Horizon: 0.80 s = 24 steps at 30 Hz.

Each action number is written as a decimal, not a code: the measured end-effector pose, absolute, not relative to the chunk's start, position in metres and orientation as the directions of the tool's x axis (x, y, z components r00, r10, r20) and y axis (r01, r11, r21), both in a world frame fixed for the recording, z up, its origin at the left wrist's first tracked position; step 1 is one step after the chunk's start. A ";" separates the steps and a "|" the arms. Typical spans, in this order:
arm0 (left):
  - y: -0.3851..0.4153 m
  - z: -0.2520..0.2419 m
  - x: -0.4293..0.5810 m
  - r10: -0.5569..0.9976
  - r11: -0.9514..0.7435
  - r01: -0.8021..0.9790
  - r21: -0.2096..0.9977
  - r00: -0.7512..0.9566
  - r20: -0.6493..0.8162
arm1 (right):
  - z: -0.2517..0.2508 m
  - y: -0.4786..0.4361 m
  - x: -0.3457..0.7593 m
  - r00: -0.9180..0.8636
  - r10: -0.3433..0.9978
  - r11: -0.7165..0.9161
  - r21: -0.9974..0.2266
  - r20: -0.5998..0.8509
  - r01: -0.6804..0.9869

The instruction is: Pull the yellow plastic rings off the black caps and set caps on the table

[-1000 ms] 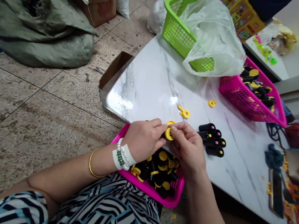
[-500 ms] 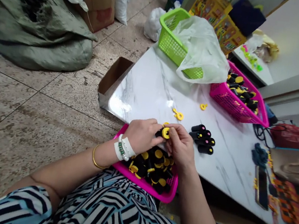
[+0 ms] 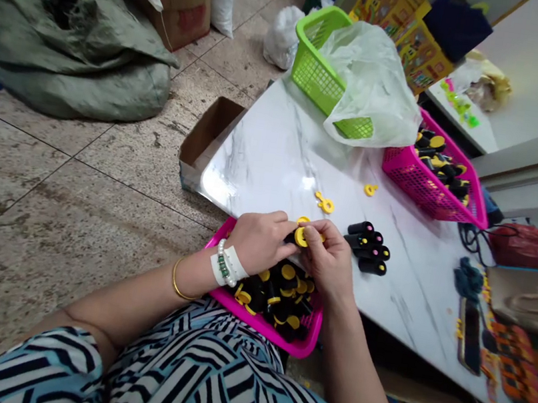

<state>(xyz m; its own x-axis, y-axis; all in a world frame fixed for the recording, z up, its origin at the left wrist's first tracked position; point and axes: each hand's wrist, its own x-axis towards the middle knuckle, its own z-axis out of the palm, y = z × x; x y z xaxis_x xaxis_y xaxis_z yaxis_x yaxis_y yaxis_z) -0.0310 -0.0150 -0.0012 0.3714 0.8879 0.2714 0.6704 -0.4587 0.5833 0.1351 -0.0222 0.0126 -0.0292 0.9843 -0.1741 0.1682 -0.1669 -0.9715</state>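
Note:
My left hand is closed around a small black cylinder, most of it hidden by the fingers. At its end sits a yellow ring-shaped piece, which my right hand pinches between thumb and fingers. Both hands meet above a pink basket on my lap, filled with black cylinders with yellow caps. On the table to the right lies a group of black cylinders with pink or yellow dots on their ends. Loose yellow ring pieces lie just beyond my hands.
The marbled white table carries a green basket draped with a plastic bag, and another pink basket of black-and-yellow parts. A phone lies at the right. A cardboard box stands by the left edge.
The view has shifted slightly. My hands stay together, and the right fingers have turned a little on the yellow ring piece; the table items have not moved.

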 end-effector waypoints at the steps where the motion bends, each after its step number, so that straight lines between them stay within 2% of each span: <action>1: -0.014 0.003 -0.032 0.893 -0.445 0.653 0.613 0.373 0.251 | 0.013 -0.022 0.135 -0.024 0.988 -0.143 -0.970 -0.150 0.196; 4: -0.012 0.014 -0.032 0.910 -0.355 0.520 0.777 0.382 0.161 | 0.014 -0.023 0.133 -0.013 0.996 -0.087 -0.965 -0.093 0.246; 7: -0.010 0.018 -0.028 0.937 -0.175 0.385 0.906 0.349 0.032 | 0.015 -0.025 0.130 -0.009 0.993 -0.113 -0.963 -0.119 0.245; 11: -0.012 0.011 -0.022 0.927 0.025 0.241 0.970 0.357 -0.112 | 0.015 -0.025 0.128 0.011 0.994 -0.109 -0.952 -0.110 0.286; 14: -0.016 0.008 -0.021 0.904 0.090 0.185 0.979 0.398 -0.158 | 0.014 -0.024 0.129 0.018 0.996 -0.088 -0.937 -0.087 0.339; 16: -0.020 0.006 -0.022 0.926 0.003 0.240 0.971 0.365 -0.093 | 0.012 -0.024 0.129 0.025 0.996 -0.092 -0.932 -0.089 0.350; 19: -0.023 0.003 -0.022 0.938 -0.265 0.386 0.884 0.314 0.144 | 0.010 -0.024 0.129 0.048 0.996 -0.089 -0.954 -0.078 0.287; 21: -0.025 0.001 -0.022 0.913 -0.392 0.485 0.782 0.306 0.268 | 0.008 -0.025 0.131 0.053 0.993 -0.109 -0.981 -0.102 0.157; 24: -0.027 0.001 -0.022 0.894 -0.446 0.595 0.668 0.336 0.297 | 0.007 -0.026 0.138 0.046 0.984 -0.162 -0.978 -0.170 -0.128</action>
<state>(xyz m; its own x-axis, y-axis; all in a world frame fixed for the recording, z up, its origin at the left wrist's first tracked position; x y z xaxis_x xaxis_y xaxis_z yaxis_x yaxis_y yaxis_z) -0.0216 -0.0268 0.0005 0.3361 0.8938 0.2968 0.5954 -0.4458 0.6684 0.1377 -0.0265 0.0066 0.0461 0.9844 -0.1696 -0.1285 -0.1625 -0.9783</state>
